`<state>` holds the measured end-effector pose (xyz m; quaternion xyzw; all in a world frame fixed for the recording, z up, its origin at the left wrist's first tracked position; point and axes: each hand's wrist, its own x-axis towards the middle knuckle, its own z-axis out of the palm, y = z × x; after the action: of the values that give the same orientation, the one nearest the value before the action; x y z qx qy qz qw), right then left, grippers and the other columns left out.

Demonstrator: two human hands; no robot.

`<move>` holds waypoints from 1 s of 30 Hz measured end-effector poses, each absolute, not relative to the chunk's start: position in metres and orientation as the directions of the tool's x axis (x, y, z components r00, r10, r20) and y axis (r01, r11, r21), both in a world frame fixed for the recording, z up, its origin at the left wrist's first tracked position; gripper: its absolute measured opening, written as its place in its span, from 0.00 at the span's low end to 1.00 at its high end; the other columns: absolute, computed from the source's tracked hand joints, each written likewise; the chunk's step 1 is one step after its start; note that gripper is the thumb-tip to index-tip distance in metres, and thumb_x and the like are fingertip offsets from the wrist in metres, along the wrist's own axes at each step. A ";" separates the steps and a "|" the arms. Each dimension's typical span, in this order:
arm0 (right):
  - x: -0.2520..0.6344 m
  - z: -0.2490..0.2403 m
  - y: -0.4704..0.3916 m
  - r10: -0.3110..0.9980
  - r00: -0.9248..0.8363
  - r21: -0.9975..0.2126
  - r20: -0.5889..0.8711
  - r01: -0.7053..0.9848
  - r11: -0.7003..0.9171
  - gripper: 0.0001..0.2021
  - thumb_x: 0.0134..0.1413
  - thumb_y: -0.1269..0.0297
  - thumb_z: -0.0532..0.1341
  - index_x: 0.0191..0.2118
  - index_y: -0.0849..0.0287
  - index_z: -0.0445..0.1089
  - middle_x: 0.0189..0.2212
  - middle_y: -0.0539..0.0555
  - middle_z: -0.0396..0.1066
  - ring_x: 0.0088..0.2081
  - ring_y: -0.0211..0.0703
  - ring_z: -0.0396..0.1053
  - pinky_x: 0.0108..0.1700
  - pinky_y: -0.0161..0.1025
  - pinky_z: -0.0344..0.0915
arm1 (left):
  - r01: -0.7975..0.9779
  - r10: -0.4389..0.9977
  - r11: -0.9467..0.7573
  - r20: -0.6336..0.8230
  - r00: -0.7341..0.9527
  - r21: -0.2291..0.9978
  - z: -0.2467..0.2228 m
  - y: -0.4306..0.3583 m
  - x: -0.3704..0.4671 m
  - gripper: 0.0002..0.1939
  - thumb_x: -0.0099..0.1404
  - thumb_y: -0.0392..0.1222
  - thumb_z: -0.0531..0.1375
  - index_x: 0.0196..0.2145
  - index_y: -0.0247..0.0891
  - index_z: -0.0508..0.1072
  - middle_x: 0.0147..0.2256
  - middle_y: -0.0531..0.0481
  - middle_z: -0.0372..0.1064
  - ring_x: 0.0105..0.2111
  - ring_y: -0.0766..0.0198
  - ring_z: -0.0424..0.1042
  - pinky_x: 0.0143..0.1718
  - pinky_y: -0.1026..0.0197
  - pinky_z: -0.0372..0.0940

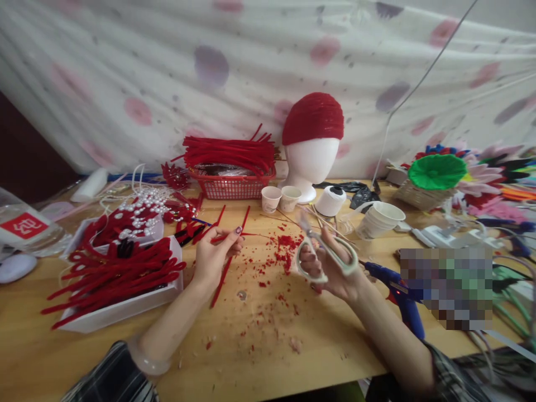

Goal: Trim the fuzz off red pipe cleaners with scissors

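Note:
My left hand (215,254) is closed in a pinch over the middle of the table. A thin red pipe cleaner (221,285) is in its fingers, one end pointing up and away, the other down toward me. Other short red pieces stick out beside the fingers, and I cannot tell which are held. To the right, my right hand (335,279) has its fingers through the pale handles of a pair of scissors (349,258). The blades point away from me and are blurred. Red fluff clippings (288,251) lie scattered between the hands.
At left, a white box (121,312) holds looped red pipe cleaners; pearl strands lie behind. A red basket (234,188), foam head (312,159) with red cap, paper cups (271,200) and thread cone (330,201) stand at the back. A blue glue gun (402,296) lies right.

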<state>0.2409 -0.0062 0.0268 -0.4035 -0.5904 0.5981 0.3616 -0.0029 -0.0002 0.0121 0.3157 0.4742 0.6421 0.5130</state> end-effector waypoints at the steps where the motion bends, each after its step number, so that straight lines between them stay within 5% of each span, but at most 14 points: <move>1: 0.242 0.025 -0.005 0.904 -0.421 -0.994 -0.076 -0.033 -0.100 0.24 0.60 0.43 0.43 0.29 0.57 0.61 0.23 0.49 0.56 0.23 0.36 0.56 0.22 0.34 0.59 | -0.333 0.959 -0.031 -0.066 -0.275 0.942 0.012 0.000 -0.003 0.15 0.45 0.43 0.71 0.26 0.34 0.70 0.22 0.53 0.73 0.20 0.71 0.69 0.24 0.68 0.66; 11: 0.251 0.025 0.002 0.917 -0.389 -0.956 -0.093 -0.223 -0.192 0.21 0.63 0.48 0.43 0.29 0.56 0.60 0.25 0.48 0.52 0.25 0.35 0.55 0.24 0.31 0.61 | -0.171 0.980 -0.115 0.084 -0.180 0.979 0.014 -0.005 0.001 0.12 0.50 0.41 0.68 0.33 0.35 0.75 0.29 0.49 0.76 0.26 0.66 0.74 0.32 0.64 0.70; 16: 0.258 0.035 -0.003 0.958 -0.240 -0.981 0.156 0.080 0.179 0.25 0.62 0.46 0.33 0.28 0.55 0.57 0.21 0.48 0.51 0.20 0.37 0.52 0.20 0.35 0.55 | -0.147 0.976 -0.126 0.096 -0.193 0.981 0.016 -0.007 0.002 0.13 0.54 0.45 0.66 0.34 0.34 0.75 0.30 0.45 0.77 0.25 0.63 0.75 0.32 0.59 0.72; 20: 0.258 0.035 -0.013 0.910 -0.189 -0.854 0.369 0.318 0.412 0.18 0.55 0.45 0.51 0.28 0.55 0.58 0.23 0.50 0.58 0.24 0.40 0.57 0.25 0.38 0.57 | -0.194 0.934 -0.189 0.115 -0.338 0.963 0.019 -0.010 0.003 0.14 0.53 0.48 0.66 0.31 0.36 0.73 0.27 0.46 0.77 0.22 0.62 0.74 0.27 0.60 0.71; 22: 0.254 0.034 -0.019 0.861 -0.200 -0.743 0.467 0.439 0.505 0.12 0.48 0.55 0.62 0.29 0.55 0.60 0.27 0.51 0.60 0.29 0.41 0.59 0.31 0.38 0.58 | -0.225 0.911 -0.210 0.107 -0.398 0.951 0.020 -0.010 0.003 0.14 0.52 0.49 0.66 0.30 0.36 0.72 0.27 0.47 0.76 0.22 0.63 0.74 0.25 0.62 0.69; 26: 0.245 0.031 -0.022 0.692 -0.391 -0.328 0.607 0.670 0.666 0.10 0.44 0.71 0.61 0.34 0.56 0.60 0.34 0.54 0.62 0.36 0.45 0.61 0.38 0.40 0.59 | -0.263 0.899 -0.208 0.078 -0.431 0.942 0.018 -0.008 0.001 0.14 0.52 0.51 0.66 0.25 0.36 0.72 0.23 0.49 0.74 0.19 0.65 0.71 0.22 0.64 0.66; 30: 0.242 0.024 -0.020 0.657 -0.454 -0.183 0.602 0.722 0.667 0.10 0.45 0.70 0.60 0.35 0.56 0.60 0.36 0.56 0.64 0.38 0.46 0.62 0.38 0.40 0.60 | -0.210 0.921 -0.210 0.121 -0.371 0.955 0.016 -0.007 0.002 0.14 0.53 0.49 0.66 0.21 0.36 0.70 0.18 0.52 0.69 0.17 0.68 0.67 0.21 0.65 0.65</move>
<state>0.2423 -0.0197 0.0242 -0.4052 -0.8512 -0.0494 0.3298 0.0020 -0.0073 0.0157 0.3765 0.4717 0.6806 0.4153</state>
